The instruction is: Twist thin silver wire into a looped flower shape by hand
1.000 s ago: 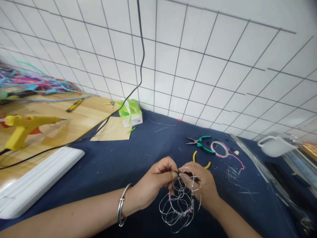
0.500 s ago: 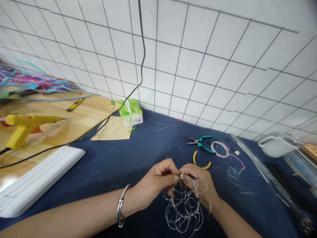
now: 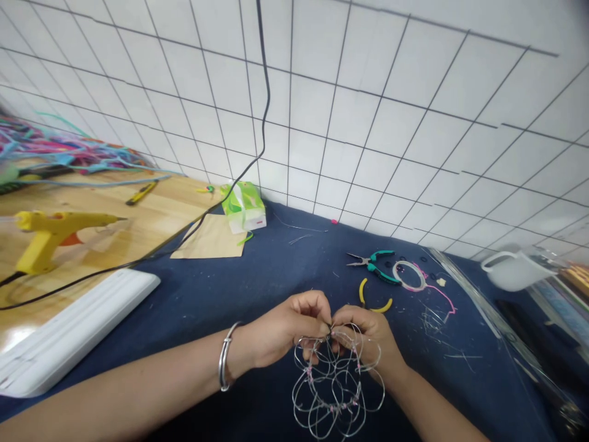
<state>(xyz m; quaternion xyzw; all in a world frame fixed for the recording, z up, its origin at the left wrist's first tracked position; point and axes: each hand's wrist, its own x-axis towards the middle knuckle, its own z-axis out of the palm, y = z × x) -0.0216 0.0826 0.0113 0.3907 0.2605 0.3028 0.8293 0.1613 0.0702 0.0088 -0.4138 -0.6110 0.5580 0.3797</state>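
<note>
A looped wire ornament (image 3: 338,405), silvery with small pink beads around its ring, hangs below my hands over the dark blue cloth. My left hand (image 3: 299,322), with a metal bangle on the wrist, pinches its top edge between thumb and forefinger, at a small dark spot. Close against it, my right hand (image 3: 368,337) grips the same edge from the other side, fingertips nearly touching the left ones. Wire loops partly cover the right fingers. Just beyond the right hand lie yellow-handled pliers (image 3: 375,304), their jaws hidden behind it.
Green-handled needle-nose pliers (image 3: 370,260) and a spool ring (image 3: 409,275) with pink cord lie beyond at right, near wire scraps (image 3: 432,319). A white mug (image 3: 510,270) stands far right. At left are a yellow glue gun (image 3: 50,236), a white power strip (image 3: 83,331) and a tissue pack (image 3: 243,205).
The wire ornament has shifted slightly left and turned, so its ring faces me more fully. Both hands keep their pinch on it.
</note>
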